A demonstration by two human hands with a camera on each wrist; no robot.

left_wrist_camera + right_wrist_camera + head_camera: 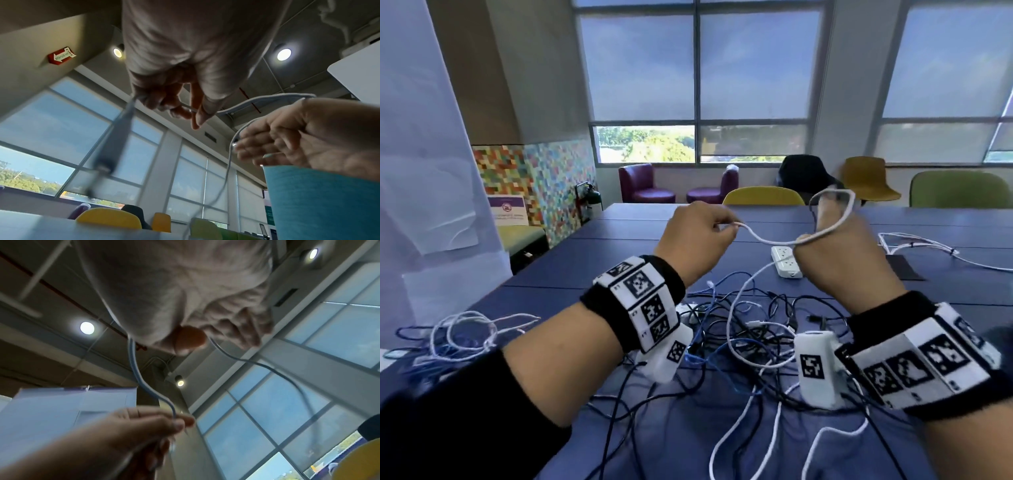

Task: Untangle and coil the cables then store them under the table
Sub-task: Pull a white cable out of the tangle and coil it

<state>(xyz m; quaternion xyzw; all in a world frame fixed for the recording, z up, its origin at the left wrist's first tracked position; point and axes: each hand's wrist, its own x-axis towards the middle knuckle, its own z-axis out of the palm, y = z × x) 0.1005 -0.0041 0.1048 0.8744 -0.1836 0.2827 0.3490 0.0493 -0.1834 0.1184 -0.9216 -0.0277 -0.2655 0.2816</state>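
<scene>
A white cable [758,239] sags between my two raised hands above the blue table [599,263]. My left hand [724,229] pinches one end of it between thumb and fingertips, as the left wrist view [190,112] also shows. The cable runs in a loop round the lifted fingers of my right hand [823,224], with the thumb [190,339] against it. From there the cable drops to the table. Below my wrists lies a tangle of black, blue and white cables [750,329].
A white power strip [786,262] lies beyond the tangle. Loose loops of white and blue cable [465,334] sit at the table's left edge, and another white cable [917,244] at the far right. Chairs [763,196] line the far side.
</scene>
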